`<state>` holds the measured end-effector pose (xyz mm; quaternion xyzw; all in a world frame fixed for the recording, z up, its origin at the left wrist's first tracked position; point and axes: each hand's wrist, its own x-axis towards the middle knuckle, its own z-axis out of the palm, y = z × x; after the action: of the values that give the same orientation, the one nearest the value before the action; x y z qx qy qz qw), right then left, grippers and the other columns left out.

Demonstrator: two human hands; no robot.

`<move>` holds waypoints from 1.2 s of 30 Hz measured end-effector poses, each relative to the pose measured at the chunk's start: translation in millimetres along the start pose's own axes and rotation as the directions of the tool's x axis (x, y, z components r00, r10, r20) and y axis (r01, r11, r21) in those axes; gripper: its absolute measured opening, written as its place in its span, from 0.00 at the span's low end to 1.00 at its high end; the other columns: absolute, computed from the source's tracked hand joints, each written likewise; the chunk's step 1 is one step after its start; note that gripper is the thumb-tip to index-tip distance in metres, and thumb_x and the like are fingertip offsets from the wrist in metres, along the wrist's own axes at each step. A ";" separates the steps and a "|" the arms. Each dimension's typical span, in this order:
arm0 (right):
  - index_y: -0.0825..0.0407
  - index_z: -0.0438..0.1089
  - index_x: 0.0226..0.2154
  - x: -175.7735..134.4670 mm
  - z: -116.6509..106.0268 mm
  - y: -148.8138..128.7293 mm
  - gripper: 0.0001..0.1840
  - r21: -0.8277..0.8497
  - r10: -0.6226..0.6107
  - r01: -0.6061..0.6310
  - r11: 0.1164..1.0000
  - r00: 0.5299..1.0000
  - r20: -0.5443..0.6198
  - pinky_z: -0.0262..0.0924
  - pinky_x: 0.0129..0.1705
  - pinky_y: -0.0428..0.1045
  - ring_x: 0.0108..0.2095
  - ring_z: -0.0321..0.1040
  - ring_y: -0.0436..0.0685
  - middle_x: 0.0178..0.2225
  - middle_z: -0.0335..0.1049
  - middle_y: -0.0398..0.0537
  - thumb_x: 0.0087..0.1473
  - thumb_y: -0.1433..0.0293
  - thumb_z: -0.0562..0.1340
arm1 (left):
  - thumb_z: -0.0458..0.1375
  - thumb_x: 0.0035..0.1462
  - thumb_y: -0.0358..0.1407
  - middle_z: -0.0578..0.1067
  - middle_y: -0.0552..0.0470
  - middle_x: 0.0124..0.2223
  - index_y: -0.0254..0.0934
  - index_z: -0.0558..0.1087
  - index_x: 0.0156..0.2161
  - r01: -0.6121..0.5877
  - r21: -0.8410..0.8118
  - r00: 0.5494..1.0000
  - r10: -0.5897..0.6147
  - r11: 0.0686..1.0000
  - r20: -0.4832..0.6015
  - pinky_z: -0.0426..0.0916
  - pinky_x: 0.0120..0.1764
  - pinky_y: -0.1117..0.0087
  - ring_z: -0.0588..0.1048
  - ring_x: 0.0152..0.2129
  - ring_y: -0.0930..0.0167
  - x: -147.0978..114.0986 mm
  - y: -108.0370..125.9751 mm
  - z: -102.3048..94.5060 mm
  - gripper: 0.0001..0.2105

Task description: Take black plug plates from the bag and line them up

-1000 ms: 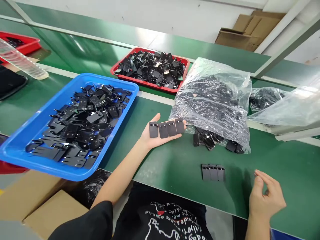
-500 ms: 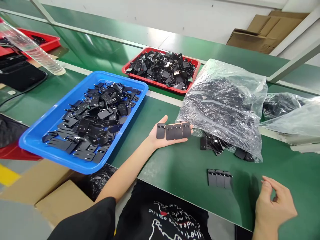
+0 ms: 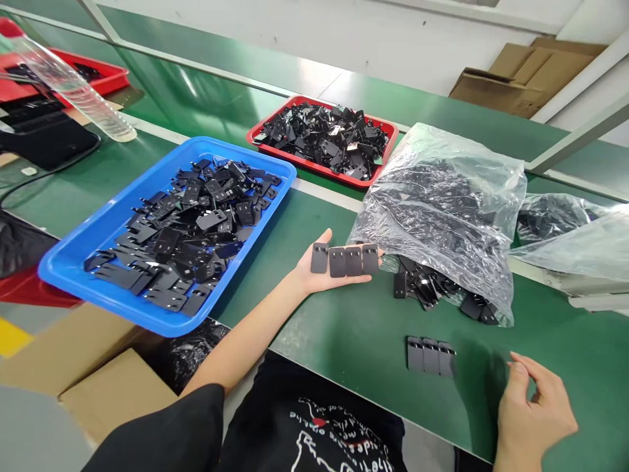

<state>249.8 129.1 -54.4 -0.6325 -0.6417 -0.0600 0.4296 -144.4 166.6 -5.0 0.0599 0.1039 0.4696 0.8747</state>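
My left hand [image 3: 314, 278] is held palm up over the table with its fingers stretched out. Across the palm and fingers lies a row of several flat black plates [image 3: 337, 262], each with small bent tabs near its top edge. To the lower right, three similar black plates [image 3: 431, 356] sit side by side on the green tabletop. My right hand [image 3: 535, 406] is beyond them, fingers curled and thumb close to the forefinger; no part shows in it. Loose black plates [image 3: 425, 282] spill from under a clear plastic bag [image 3: 442, 196].
A blue tray [image 3: 73, 262] heaped with black plates stands on the left. Behind it are a red tray [image 3: 317, 162] of similar parts and a water bottle [image 3: 78, 92]. Another plastic bag [image 3: 580, 229] lies far right. Cardboard boxes [image 3: 118, 387] stand below the table edge.
The view has shifted slightly. Both hands keep about the same pose, and the plates stay on my left palm and on the table.
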 end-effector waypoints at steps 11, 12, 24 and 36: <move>0.55 0.74 0.30 3.5 0.8 1.6 0.15 0.014 -0.024 0.023 1.000 1.000 0.016 0.57 0.29 0.48 0.34 0.70 0.59 0.32 0.73 0.53 0.60 0.64 0.57 | 0.36 0.63 0.57 0.52 0.38 0.68 0.27 0.54 0.65 0.123 -0.117 0.990 -0.114 0.986 0.079 0.45 0.65 0.53 0.49 0.66 0.57 -38.8 -85.7 90.9 0.38; 0.55 0.74 0.30 3.5 0.5 1.8 0.15 0.012 -0.023 0.023 1.000 1.000 0.016 0.55 0.28 0.48 0.34 0.70 0.59 0.32 0.73 0.53 0.60 0.64 0.57 | 0.36 0.62 0.58 0.51 0.38 0.68 0.27 0.54 0.65 0.144 -0.117 0.987 -0.134 0.983 0.085 0.44 0.65 0.53 0.48 0.66 0.57 -41.4 -89.6 93.8 0.38; 0.55 0.74 0.30 2.1 0.7 7.1 0.14 0.035 -0.030 0.030 0.999 0.999 0.013 0.62 0.37 0.52 0.35 0.70 0.61 0.33 0.73 0.53 0.59 0.64 0.57 | 0.33 0.60 0.61 0.49 0.38 0.69 0.26 0.51 0.66 0.216 -0.072 0.970 -0.206 0.974 0.126 0.42 0.65 0.49 0.46 0.66 0.53 -53.6 -97.7 94.5 0.42; 0.56 0.74 0.31 3.0 1.4 6.2 0.15 0.052 -0.043 0.041 0.998 0.999 0.031 0.63 0.39 0.52 0.35 0.70 0.59 0.32 0.73 0.53 0.60 0.63 0.57 | 0.34 0.63 0.56 0.57 0.33 0.65 0.22 0.53 0.65 0.179 -0.174 0.977 -0.153 0.968 0.150 0.53 0.61 0.52 0.56 0.63 0.55 -50.1 -82.1 73.8 0.39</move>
<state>255.0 133.5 -56.3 -0.6083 -0.6632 -0.0423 0.4340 -87.3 78.9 56.3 0.0006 0.0044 0.3970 0.9178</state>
